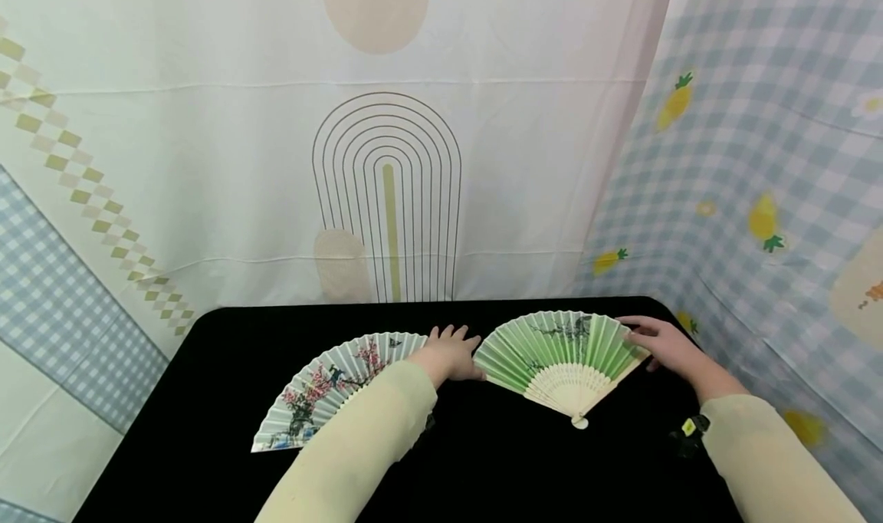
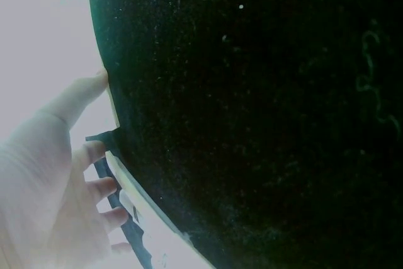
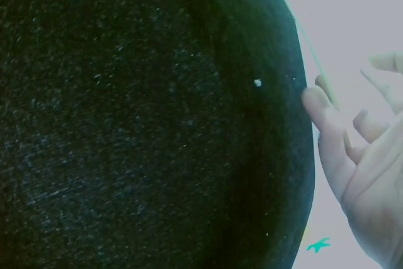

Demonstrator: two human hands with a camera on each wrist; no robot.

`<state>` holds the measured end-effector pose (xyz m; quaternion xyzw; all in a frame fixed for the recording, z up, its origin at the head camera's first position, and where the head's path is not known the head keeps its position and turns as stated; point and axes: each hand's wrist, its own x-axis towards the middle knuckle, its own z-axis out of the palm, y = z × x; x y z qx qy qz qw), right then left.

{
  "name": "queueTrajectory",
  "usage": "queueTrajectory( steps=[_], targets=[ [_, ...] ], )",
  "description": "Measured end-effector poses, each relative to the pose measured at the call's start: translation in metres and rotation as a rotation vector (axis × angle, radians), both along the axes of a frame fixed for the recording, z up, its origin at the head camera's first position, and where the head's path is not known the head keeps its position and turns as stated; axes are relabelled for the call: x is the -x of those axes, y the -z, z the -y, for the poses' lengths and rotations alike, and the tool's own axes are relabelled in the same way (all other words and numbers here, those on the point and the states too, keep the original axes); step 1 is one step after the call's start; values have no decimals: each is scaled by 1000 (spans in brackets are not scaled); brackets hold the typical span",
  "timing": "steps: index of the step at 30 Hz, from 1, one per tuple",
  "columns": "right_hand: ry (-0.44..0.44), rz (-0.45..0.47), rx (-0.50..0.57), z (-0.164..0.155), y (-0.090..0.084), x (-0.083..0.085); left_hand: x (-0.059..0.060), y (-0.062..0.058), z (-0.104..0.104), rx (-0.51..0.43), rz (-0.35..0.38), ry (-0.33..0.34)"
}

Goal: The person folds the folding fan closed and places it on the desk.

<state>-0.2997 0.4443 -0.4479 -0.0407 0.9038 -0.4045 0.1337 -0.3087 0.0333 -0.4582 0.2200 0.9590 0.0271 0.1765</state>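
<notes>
A green folding fan [image 1: 513, 350] lies spread on the black table, its pale ribs meeting at a pivot toward the near edge. My right hand [image 1: 662, 347] grips its right end, thumb and fingers bent around the outer rib. Between this fan and a white folding fan [image 1: 310, 389] is my left hand [image 1: 451, 354], fingers spread and its thumb at the green fan's left end. Pink blossoms and a bird decorate the white fan, also spread; the left sleeve hides its lower part. In the left wrist view, the left hand's fingers [image 2: 101, 188] are relaxed.
The black-covered table [image 1: 510, 477] has rounded far corners. Behind it hangs a pale patterned curtain [image 1: 228, 170], with a blue checked cloth [image 1: 731, 147] along the right side. A small dark device [image 1: 690, 435] sits at the right wrist.
</notes>
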Motion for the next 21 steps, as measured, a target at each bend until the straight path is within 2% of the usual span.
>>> queueTrajectory(
  steps=[7,14,21],
  targets=[
    [-14,86,159,4,-10,-4,-2,-2,0,-18,3,-18],
    [-52,171,237,2,-13,-2,-2,-2,-1,-16,8,-21],
    [-92,217,299,-2,-15,-1,0,0,-1,-17,8,-23]
  ],
)
